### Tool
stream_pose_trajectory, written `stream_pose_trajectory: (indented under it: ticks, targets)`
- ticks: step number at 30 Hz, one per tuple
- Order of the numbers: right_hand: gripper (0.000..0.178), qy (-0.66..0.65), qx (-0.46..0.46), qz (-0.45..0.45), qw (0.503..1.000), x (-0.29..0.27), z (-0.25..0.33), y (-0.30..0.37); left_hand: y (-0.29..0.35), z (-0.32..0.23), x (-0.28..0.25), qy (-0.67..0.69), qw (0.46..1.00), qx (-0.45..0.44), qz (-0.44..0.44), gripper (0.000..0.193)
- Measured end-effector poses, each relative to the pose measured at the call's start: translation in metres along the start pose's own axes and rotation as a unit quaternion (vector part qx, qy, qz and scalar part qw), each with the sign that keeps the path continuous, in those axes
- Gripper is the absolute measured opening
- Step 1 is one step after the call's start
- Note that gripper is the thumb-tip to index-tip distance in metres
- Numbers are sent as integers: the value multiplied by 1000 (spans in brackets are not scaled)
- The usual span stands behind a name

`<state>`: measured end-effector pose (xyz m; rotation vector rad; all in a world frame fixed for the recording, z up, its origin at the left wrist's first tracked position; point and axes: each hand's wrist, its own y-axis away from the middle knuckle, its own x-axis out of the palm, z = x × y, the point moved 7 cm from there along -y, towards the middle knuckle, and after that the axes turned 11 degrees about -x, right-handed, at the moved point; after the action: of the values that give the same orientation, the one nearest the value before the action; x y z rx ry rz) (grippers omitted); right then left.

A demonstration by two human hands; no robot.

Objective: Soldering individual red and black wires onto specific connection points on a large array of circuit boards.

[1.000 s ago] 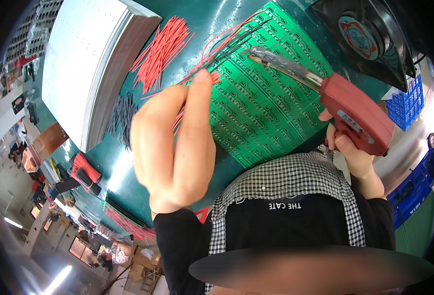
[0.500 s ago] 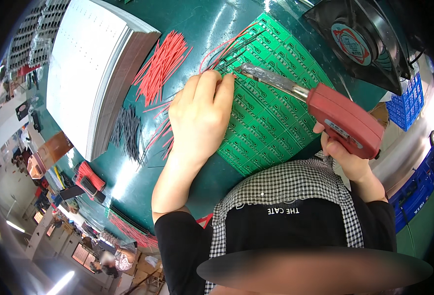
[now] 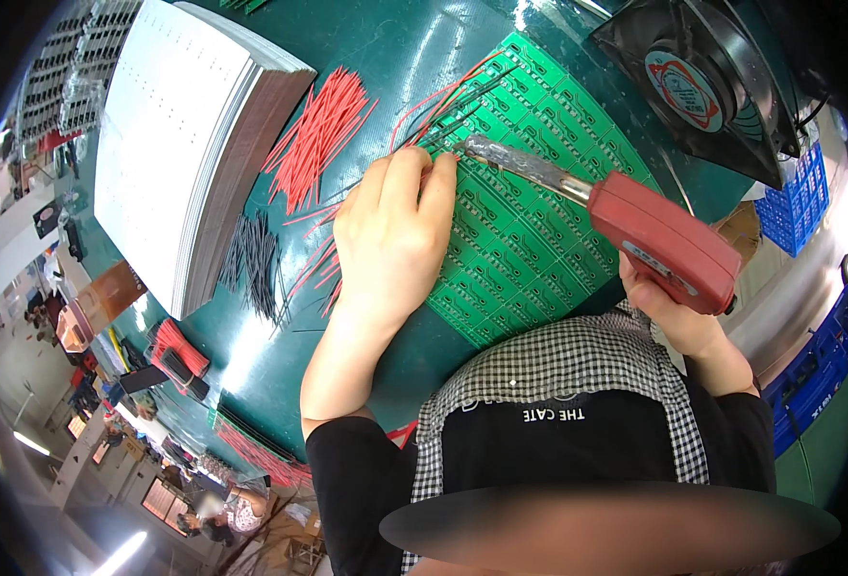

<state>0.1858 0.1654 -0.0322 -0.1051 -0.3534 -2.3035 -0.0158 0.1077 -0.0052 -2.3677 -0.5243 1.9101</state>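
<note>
A green panel of circuit boards (image 3: 530,221) lies on the table in front of me, with red and black wires (image 3: 443,110) standing along its upper left edge. My left hand (image 3: 395,226) rests over that edge, fingers bent and pinched together at a wire; the fingertips partly hide it. In my right hand (image 3: 669,307) is a red soldering gun (image 3: 664,240), gripped by its handle. Its long metal barrel points left, and the tip is close beside my left fingertips, just above the board.
Left of my hand lie piles of cut red wires (image 3: 323,139) and black wires (image 3: 253,269). Beyond them stands a thick stack of white sheets (image 3: 169,144). A black fan (image 3: 702,86) stands at the far right, near a blue crate (image 3: 794,202). Wire bundles (image 3: 179,355) lie farther left.
The soldering gun has shifted slightly left and down. My left hand has moved a little toward me, still pinched at the board's edge.
</note>
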Motion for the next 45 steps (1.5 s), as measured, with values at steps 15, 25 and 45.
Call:
stream_pose_trajectory:
  ticks: [15, 25, 45]
  targets:
    - [52, 32, -38, 64, 997, -2, 9, -1, -1, -1, -2, 1, 999, -32, 31, 22]
    - [48, 1, -48, 26, 999, -4, 15, -5, -14, -5, -3, 24, 1000, 3, -3, 20]
    - [41, 11, -15, -22, 1000, -8, 7, -3, -15, -5, 4, 47, 999, 4, 6, 24]
